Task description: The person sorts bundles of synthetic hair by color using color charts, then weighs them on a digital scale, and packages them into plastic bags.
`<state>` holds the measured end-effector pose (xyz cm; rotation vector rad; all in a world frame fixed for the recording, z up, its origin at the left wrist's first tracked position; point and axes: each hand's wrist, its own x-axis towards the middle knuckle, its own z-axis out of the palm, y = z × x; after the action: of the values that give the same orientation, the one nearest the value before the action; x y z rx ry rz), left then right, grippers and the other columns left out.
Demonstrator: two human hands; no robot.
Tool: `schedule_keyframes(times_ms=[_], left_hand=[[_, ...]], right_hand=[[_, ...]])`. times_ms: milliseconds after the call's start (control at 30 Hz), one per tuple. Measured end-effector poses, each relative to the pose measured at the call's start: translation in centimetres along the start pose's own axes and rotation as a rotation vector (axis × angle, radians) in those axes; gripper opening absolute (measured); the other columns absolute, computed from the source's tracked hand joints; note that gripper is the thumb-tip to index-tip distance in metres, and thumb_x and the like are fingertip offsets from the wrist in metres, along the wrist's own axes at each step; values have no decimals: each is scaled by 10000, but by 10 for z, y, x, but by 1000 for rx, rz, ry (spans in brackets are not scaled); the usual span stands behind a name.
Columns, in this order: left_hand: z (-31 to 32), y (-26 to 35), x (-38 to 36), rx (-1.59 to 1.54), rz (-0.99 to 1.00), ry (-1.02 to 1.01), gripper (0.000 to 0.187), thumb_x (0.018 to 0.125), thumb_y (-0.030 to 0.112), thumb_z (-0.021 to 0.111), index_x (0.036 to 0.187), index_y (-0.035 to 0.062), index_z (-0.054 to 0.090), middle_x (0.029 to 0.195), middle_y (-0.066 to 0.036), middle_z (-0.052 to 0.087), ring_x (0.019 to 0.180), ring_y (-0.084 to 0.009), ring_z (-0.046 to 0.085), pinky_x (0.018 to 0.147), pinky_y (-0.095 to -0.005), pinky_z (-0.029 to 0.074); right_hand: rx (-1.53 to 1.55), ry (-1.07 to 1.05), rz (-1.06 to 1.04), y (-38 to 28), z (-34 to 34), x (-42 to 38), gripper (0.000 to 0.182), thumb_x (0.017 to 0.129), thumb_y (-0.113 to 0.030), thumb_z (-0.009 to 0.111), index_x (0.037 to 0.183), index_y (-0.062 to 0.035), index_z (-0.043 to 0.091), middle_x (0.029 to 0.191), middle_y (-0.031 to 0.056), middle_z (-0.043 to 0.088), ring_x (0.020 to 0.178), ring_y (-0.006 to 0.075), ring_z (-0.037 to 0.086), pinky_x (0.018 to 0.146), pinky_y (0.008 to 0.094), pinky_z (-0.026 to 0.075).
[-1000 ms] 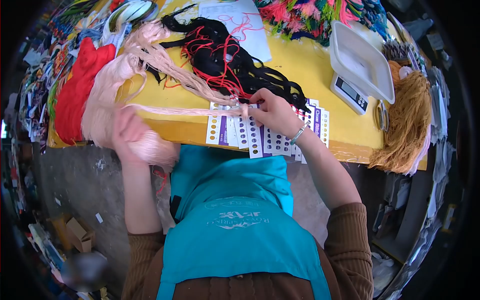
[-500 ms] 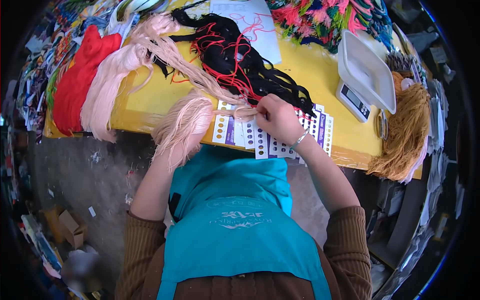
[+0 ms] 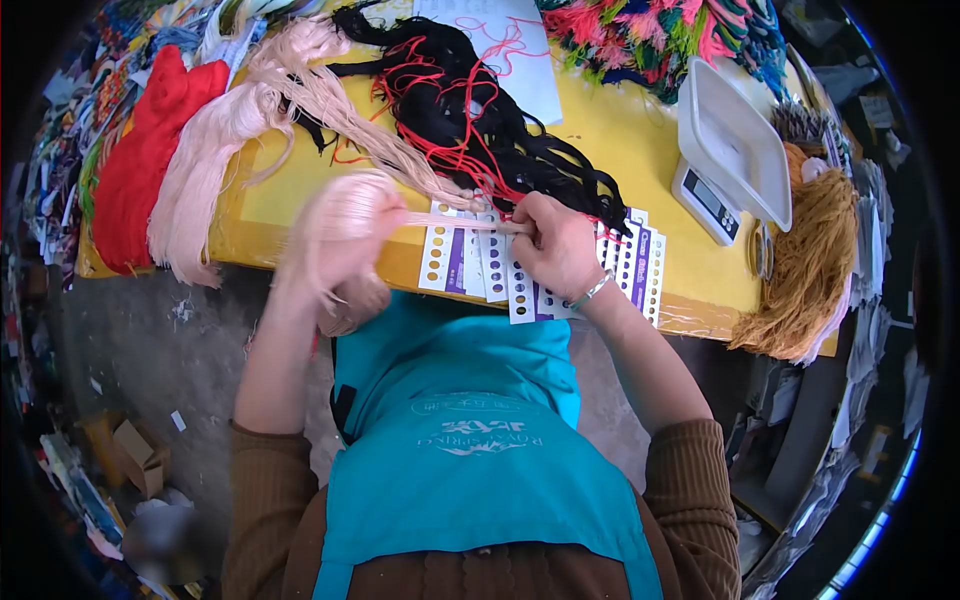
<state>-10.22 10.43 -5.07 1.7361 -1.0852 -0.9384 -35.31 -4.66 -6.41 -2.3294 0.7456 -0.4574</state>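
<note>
A pale pink skein of thread (image 3: 340, 215) drapes over my left hand (image 3: 368, 245), which is closed on it and partly smeared by motion. From there a straight bundle of strands runs right across the table edge to my right hand (image 3: 560, 245). The thumb and fingers of that hand pinch the far end of the strands. Below my right hand lie punched thread cards (image 3: 520, 290) with purple bands. A beige hank (image 3: 385, 150) stretches back across the table, close to tangled black thread (image 3: 450, 105) with red thread (image 3: 470, 160) looped through it.
On the yellow table (image 3: 640, 140), a kitchen scale (image 3: 712, 205) with a white tray stands at the right, beside scissors (image 3: 762, 250). Brown thread (image 3: 810, 265) hangs over the right edge. Red hanks (image 3: 150, 170) hang at the left. Multicoloured thread (image 3: 670, 40) lies at the back.
My left hand has moved left with the pale pink skein, and the strands between my hands are now longer and straighter. My right hand has barely moved.
</note>
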Motion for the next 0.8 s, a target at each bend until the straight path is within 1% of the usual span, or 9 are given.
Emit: schedule_keyframes(times_ms=[100,133,267,433,500,567,600,700,800], left_hand=[[-38,2,-13,-445,-253,114,115,904,163,677,970,79,634,789,30,595,705,-57,570,619,-225,481],[-50,8,-19,-496,-257,-27,127,914,156,665,1011,87,622,764,24,581,613,-36,530,524,-202,438],[-61,9,-25,-342,-269,-96,152,925,188,654,1033,90,612,735,32,556,532,-16,462,443,-186,366],[-122,21,5,-630,-281,-23,236,914,204,648,1060,19,631,705,8,590,490,-9,441,396,-166,296],[-154,37,37,-358,-49,101,183,894,150,637,1012,11,620,799,-53,640,680,-88,601,571,-212,473],[-196,40,77,-289,25,-84,220,882,139,638,1050,-3,629,965,-92,670,890,-113,641,765,-258,527],[-203,41,97,-375,50,23,252,874,125,634,1094,1,643,1039,-89,687,888,-118,649,819,-260,529],[-220,72,128,-645,-59,315,277,899,113,568,1146,11,643,1122,-50,701,765,-115,648,690,-235,544],[-252,45,140,-708,-59,303,345,909,127,551,1227,-3,584,1135,-59,693,671,-87,590,572,-217,494]], right_hand=[[-146,44,-87,-4,3,-1,224,739,-177,658,922,-78,573,851,93,614,695,290,642,610,403,516],[-147,39,-86,-7,1,-1,224,739,-177,658,922,-78,573,851,93,614,695,290,642,610,403,516],[-207,-14,-25,-13,2,3,277,756,-233,685,955,-79,569,872,94,605,705,289,642,591,395,516],[-243,29,-57,-9,7,3,281,760,-227,690,951,-65,564,843,106,592,655,294,620,538,398,491],[-232,57,-95,-9,7,3,272,748,-208,690,940,-62,564,831,111,585,638,299,613,525,401,483],[-241,51,-91,-8,7,3,274,743,-207,695,935,-61,565,829,113,583,628,299,612,518,400,481],[-247,52,-87,-9,7,2,273,741,-208,699,930,-61,567,829,109,584,618,296,610,515,397,483],[-238,45,-63,-11,6,2,268,745,-211,701,924,-63,569,827,104,584,610,291,610,518,392,489],[-237,48,-49,-10,6,2,256,758,-218,701,917,-65,571,827,98,585,611,287,612,523,389,495]])
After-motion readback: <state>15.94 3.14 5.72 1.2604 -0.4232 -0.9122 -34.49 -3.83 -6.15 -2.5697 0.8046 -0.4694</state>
